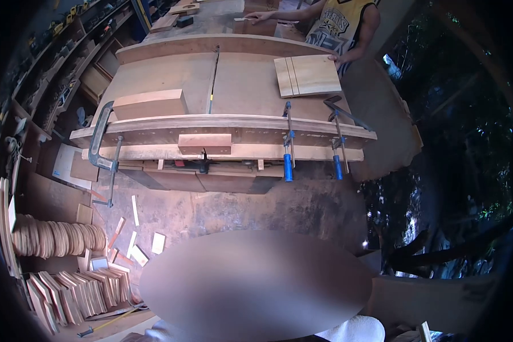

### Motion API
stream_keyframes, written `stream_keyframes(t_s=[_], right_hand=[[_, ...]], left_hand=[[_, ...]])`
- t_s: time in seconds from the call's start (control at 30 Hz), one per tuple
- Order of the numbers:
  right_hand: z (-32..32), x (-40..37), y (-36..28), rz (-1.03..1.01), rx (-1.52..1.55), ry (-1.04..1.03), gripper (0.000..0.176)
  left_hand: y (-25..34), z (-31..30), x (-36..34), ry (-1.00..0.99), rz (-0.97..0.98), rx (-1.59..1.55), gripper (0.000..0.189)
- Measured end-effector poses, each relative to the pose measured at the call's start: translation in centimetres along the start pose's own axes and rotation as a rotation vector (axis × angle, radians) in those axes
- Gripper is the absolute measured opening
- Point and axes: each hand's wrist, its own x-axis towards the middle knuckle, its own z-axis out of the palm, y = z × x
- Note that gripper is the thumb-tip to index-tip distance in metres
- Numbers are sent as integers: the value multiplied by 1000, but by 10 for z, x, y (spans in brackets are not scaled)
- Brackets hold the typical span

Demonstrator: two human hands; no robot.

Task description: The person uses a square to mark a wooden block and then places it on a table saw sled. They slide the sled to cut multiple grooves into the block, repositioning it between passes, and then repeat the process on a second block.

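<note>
Currently both my hands out of frame; grip unreadable. Long curved wooden plank [222,134] looks fully clamped to brown workbench [239,80]: grey metal C-clamp [100,145] and two blue-handled bar clamps [288,148] set. Pale grooved square board [308,75] lies loose under co-worker's hand [339,57].

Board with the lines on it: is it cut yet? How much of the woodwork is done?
Done: a long plank is fixed across the bench by two blue-handled clamps and a big grey clamp, and round pieces sit stacked at the left. In hand: another person's hand rests on the board. Left: the board is whole, its lines uncut.
</note>
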Motion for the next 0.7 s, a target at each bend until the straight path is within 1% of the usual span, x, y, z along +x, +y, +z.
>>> stream_keyframes(t_s=[0.33, 0.53, 0.7], right_hand=[[42, -151, 83, 266, -69, -191, 34], [67, -253, 133, 460, -167, -436, 34], [76, -330, 153, 563, -307, -727, 33]], left_hand=[[-11, 4, -4, -7, 16, 44, 33], [-16, -1, -6, -37, -3, 93, 32], [-30, -10, -18, -104, 44, 146, 32]])
